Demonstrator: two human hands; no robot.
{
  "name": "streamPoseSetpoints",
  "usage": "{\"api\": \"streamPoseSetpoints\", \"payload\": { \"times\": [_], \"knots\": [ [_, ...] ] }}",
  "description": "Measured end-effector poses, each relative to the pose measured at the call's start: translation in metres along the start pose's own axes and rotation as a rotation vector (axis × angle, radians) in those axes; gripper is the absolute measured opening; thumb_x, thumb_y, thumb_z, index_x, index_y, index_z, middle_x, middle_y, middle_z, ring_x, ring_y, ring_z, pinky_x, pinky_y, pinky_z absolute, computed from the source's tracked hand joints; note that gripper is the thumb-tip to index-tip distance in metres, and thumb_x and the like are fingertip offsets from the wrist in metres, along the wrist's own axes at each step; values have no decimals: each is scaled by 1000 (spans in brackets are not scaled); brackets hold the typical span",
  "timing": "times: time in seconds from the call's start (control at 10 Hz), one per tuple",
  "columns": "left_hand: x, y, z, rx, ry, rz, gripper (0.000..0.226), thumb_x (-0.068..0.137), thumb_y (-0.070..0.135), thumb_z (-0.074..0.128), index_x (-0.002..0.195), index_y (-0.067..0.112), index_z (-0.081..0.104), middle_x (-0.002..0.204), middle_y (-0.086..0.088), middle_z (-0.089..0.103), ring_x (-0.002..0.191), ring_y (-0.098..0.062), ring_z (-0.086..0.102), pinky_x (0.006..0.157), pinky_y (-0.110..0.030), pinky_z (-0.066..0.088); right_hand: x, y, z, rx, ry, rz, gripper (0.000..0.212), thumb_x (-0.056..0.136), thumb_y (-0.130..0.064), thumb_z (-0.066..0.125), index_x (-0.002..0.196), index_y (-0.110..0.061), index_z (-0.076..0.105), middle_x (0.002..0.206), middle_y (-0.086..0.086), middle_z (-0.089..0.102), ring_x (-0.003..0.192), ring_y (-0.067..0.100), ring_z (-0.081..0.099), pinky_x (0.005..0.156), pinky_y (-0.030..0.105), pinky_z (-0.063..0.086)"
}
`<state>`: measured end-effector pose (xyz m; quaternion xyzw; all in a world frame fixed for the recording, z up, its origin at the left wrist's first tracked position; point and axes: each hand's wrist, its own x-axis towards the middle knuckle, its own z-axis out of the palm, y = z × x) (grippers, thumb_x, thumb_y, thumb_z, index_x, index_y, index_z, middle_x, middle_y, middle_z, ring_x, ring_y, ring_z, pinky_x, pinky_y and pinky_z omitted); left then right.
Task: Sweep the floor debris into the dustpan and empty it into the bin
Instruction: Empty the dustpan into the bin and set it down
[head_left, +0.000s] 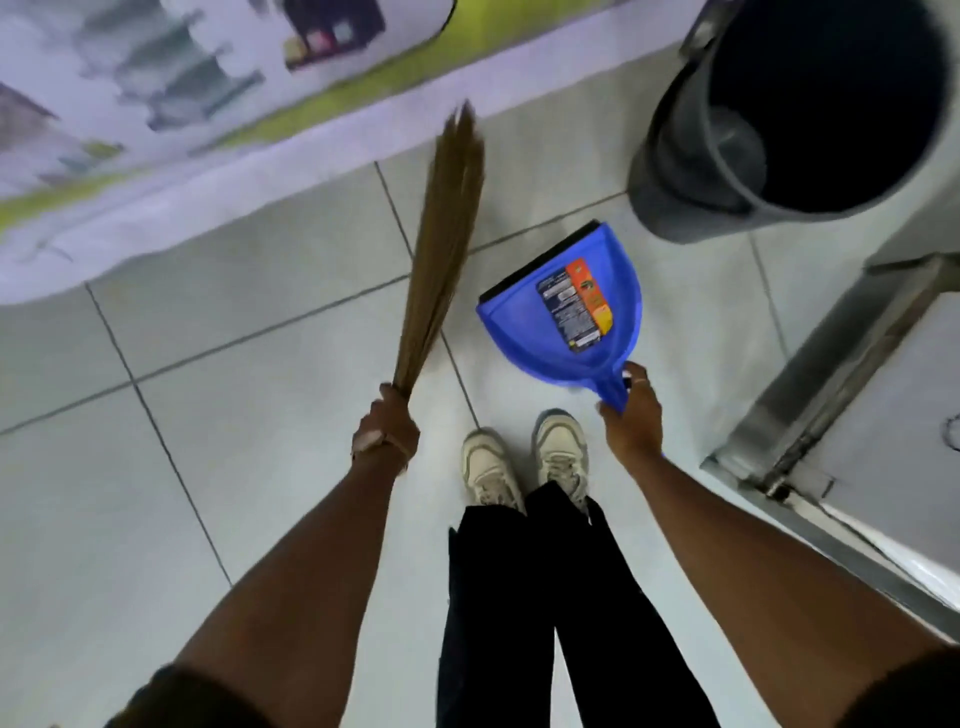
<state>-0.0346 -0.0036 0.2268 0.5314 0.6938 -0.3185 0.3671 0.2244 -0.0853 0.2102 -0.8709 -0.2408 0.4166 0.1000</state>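
Blue plastic dustpan (563, 312) with a black rubber lip along its front edge, held out over the pale tiled floor (234, 374); whether the lip touches the tiles cannot be told. Its short blue handle runs back into the right hand (631, 410), fingers wrapped closed around it, so the pan sits just ahead of and slightly left of that grip. Pan interior faces up; no debris can be made out in it. A rectangular label is stuck inside, dark panel with white print beside an orange strip; text too small and blurred to read. Left of the pan, a bundle of tan straw broom bristles (441, 249) fans upward and away from the left hand (385, 434), which is clenched tight round the gathered base. Dark grey round plastic bin (675, 171), open-mouthed, stands beyond the pan to the right, near but apart. Two off-white sneakers (524, 462) and black trouser legs below. Metal-framed fixture (831, 364) at right; printed banner (208, 104) along the far floor edge, blurred.
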Motion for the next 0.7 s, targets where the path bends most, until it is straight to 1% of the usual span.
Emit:
{"api": "streamPoseSetpoints", "payload": {
  "times": [0.1, 0.2, 0.3, 0.4, 0.5, 0.6, 0.7],
  "knots": [
    [55, 18, 26, 30, 4, 39, 60, 98, 19, 37, 150, 5, 10, 142, -21, 41, 127, -40, 45, 104, -48, 37, 54, 11, 29, 49, 28, 41, 48, 78, 3, 67, 124, -7, 56, 113, 19, 67, 105, 36, 64, 86, 39, 49],
    [102, 35, 51, 12, 41, 49, 63, 97, 17, 39, 151, 5, 8, 142, -23, 41, 127, -41, 45, 104, -49, 37, 103, 20, 56, 79, 59, 24, 51, 79, 2, 68, 128, -6, 57, 119, 18, 66, 106, 32, 63, 89, 38, 49],
    [133, 52, 67, 3, 71, 32, 70, 97, 16, 41, 152, 4, -1, 145, -23, 38, 130, -40, 43, 105, -50, 35, 138, 28, 73, 187, 82, 16, 50, 81, 6, 65, 130, -1, 55, 113, 14, 63, 94, 19, 55, 87, 26, 51],
    [153, 63, 74, -16, 102, 0, 72, 96, 13, 41, 151, 3, -4, 146, -24, 37, 132, -41, 41, 105, -53, 35, 158, 32, 82, 218, 112, -16, 47, 81, 8, 65, 127, 2, 56, 106, 11, 60, 91, 20, 55, 64, 3, 46],
    [162, 69, 72, -50, 142, 20, 73, 96, 11, 41, 151, 3, -7, 143, -26, 39, 129, -43, 43, 103, -55, 37, 164, 32, 85, 210, 102, -3, 48, 83, 5, 66, 128, 0, 54, 122, 21, 63, 99, 27, 60, 81, 19, 50],
    [159, 70, 71, -65, 167, 75, 77, 95, 10, 42, 151, 8, -11, 143, -26, 38, 124, -44, 46, 99, -55, 39, 158, 31, 85, 174, 13, 11, 65, 83, -1, 70, 142, -6, 42, 136, 17, 57, 119, 27, 56, 106, 35, 44],
    [147, 76, 68, -60, 175, 119, 73, 97, 14, 39, 152, 9, -9, 147, -23, 32, 127, -43, 43, 100, -55, 37, 147, 22, 78, 62, -40, 29, 77, 87, -11, 70, 151, -9, 27, 149, 12, 44, 136, 30, 44, 111, 37, 36]
  ]
}}
